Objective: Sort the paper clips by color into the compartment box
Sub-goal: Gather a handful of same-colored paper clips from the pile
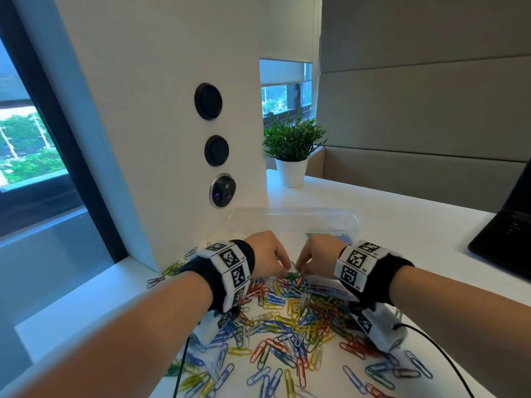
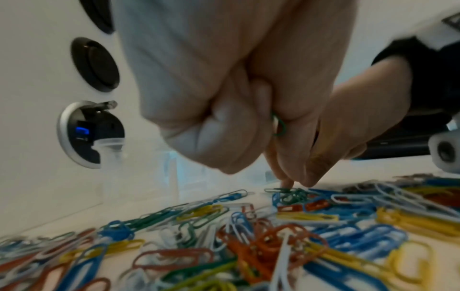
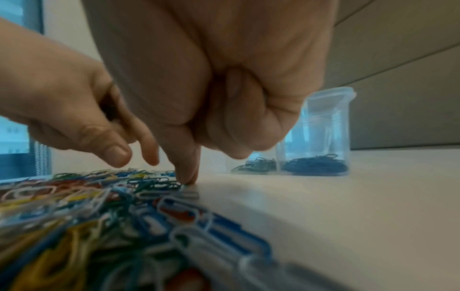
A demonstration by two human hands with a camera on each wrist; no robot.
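Head view: both hands meet at the far edge of the loose heap of coloured wire paper clips [image 1: 287,320] on the white counter [image 1: 402,254], just near of the clear plastic compartment box [image 1: 293,222].

Left wrist view: the left hand [image 2: 224,110] is curled, gripping a green clip [image 2: 278,126] — best kept tucked.

Right wrist view: the right hand [image 3: 214,110], fingers curled, presses one fingertip [image 3: 187,177] down at the heap's edge — better to slide one clip free, then pinch.

Office: desk [image 1: 373,214], power sockets [image 1: 222,191], laptop [image 1: 505,239]
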